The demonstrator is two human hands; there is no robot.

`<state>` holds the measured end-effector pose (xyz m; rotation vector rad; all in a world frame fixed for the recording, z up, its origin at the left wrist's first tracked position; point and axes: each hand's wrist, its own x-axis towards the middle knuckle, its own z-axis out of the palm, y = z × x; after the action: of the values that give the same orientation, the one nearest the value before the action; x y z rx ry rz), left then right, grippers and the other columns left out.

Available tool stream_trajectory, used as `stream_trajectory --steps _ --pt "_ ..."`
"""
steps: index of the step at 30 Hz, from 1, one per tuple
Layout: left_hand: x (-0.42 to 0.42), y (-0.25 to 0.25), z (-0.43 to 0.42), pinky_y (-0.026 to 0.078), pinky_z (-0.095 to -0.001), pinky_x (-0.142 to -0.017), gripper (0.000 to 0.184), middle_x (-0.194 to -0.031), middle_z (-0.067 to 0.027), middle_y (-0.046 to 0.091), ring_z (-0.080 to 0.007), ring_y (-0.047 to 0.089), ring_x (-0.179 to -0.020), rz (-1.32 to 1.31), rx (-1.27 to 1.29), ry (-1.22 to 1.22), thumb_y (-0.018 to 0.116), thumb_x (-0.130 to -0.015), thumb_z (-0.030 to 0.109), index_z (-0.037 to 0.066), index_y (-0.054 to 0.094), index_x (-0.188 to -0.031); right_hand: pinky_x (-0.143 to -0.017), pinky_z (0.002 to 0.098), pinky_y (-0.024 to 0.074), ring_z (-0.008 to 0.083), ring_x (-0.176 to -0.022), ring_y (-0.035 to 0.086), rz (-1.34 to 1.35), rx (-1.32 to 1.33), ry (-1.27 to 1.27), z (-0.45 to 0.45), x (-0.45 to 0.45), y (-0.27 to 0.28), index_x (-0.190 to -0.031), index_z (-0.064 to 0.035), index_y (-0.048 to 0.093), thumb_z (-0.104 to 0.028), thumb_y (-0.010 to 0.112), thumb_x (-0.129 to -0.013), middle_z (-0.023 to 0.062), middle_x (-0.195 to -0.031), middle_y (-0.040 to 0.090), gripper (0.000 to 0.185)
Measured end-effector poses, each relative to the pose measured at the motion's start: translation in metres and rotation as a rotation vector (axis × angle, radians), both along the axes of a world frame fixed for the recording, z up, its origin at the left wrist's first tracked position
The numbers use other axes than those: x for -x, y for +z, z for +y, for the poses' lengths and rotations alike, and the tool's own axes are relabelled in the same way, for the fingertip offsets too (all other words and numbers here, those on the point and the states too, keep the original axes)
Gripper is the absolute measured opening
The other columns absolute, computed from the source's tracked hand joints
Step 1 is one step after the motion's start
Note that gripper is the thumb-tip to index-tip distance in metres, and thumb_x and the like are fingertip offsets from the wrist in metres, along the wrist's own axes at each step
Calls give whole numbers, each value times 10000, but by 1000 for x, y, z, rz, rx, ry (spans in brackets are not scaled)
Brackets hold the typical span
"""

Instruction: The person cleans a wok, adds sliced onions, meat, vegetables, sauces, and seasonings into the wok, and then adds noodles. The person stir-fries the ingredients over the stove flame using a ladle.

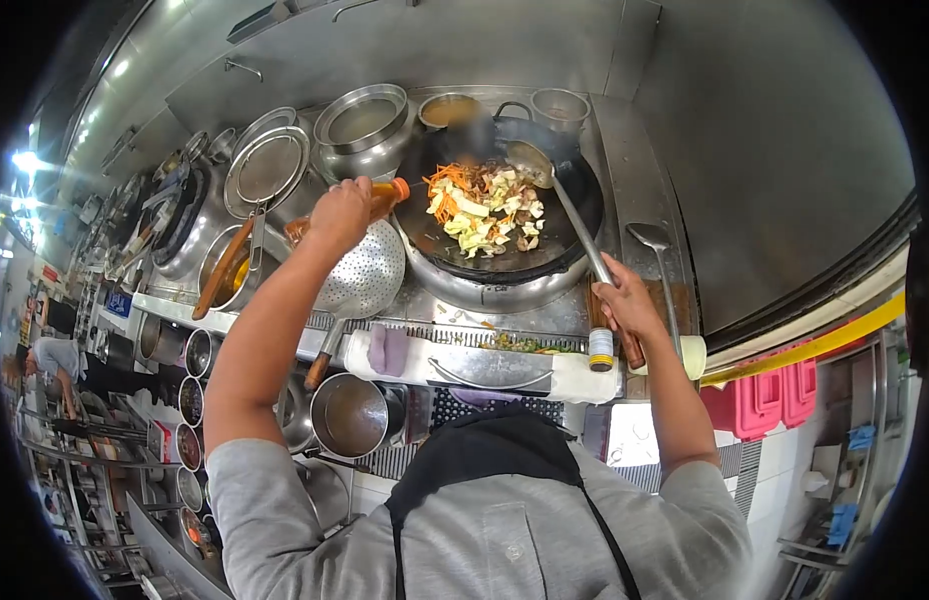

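My left hand [343,214] is closed around a sauce bottle [385,199] with an orange cap. The bottle lies tilted, its spout pointing over the left rim of the black wok [568,215]. In the wok are shredded carrots [444,196] and chopped cabbage [475,238], with some brownish pieces among them. My right hand [630,300] grips the wooden handle of a long metal ladle [581,226]. The ladle's bowl rests at the wok's far right side, above the food. Whether sauce is flowing cannot be made out.
Left of the wok lie a perforated strainer [370,268], a mesh skimmer [271,168] and a metal pot [360,125]. Another ladle [650,236] and a yellow-labelled container [601,348] are at the right. A saucepan [351,414] hangs below the front edge. A person [57,358] stands far left.
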<state>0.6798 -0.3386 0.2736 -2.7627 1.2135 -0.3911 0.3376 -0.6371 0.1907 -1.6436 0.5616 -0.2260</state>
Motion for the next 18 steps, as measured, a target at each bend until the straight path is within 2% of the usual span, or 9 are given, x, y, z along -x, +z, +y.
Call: stream_trajectory --steps 2,3,6,9,12,14,16,18 --pt "6 21 -4 539 -457 -737 389 -919 -184 663 -392 663 -890 153 -70 125 643 -814 141 63 425 -1127 -384 240 388 71 -474 460 35 11 -52 -5 7 -1 -1432 -54 398 -52 584 -859 1 -653 520 603" --pt "3 19 1 540 -455 -723 397 -898 -184 681 -377 676 -851 148 -81 99 643 -804 138 74 428 -1131 -384 240 388 71 -474 460 33 3 -50 -7 7 -4 -1432 -54 398 -52 584 -859 1 -653 520 603" --pt "21 4 -4 540 -454 -730 409 -916 -182 680 -368 677 -872 150 -227 126 644 -790 136 82 433 -1135 -385 250 391 77 -472 464 30 53 -71 -16 0 -13 -1430 -52 402 -62 591 -856 7 -642 516 604" --pt "32 -11 -6 536 -448 -754 378 -929 -192 677 -365 676 -884 148 -223 138 622 -804 146 89 446 -1134 -375 268 397 86 -465 476 66 198 -66 -21 -23 -19 -1430 -48 401 -70 596 -851 15 -631 519 611" --pt "41 -19 4 531 -450 -772 363 -933 -194 675 -369 673 -884 175 -213 188 599 -828 151 87 450 -1153 -366 293 402 107 -448 484 135 129 -33 -27 -47 -29 -1422 -31 405 -71 601 -846 33 -620 528 610" --pt "45 -24 16 514 -492 -730 468 -891 -214 669 -398 660 -846 203 -176 184 655 -779 179 112 445 -1191 -368 317 415 129 -427 484 79 6 108 -32 -60 -26 -1423 -16 396 -62 581 -849 60 -609 531 605" --pt "51 -23 23 513 -489 -733 491 -900 -222 668 -399 657 -856 268 -147 242 662 -766 183 106 437 -1196 -372 332 428 139 -414 476 31 -47 150 -35 -73 -14 -1421 -7 397 -49 569 -834 80 -608 533 614" --pt "61 -16 27 511 -487 -737 514 -909 -229 667 -399 655 -865 339 -122 304 669 -754 187 100 430 -1201 -387 333 449 163 -442 535 122 220 116 -37 -94 -2 -1409 -6 414 -44 567 -813 127 -666 593 617"
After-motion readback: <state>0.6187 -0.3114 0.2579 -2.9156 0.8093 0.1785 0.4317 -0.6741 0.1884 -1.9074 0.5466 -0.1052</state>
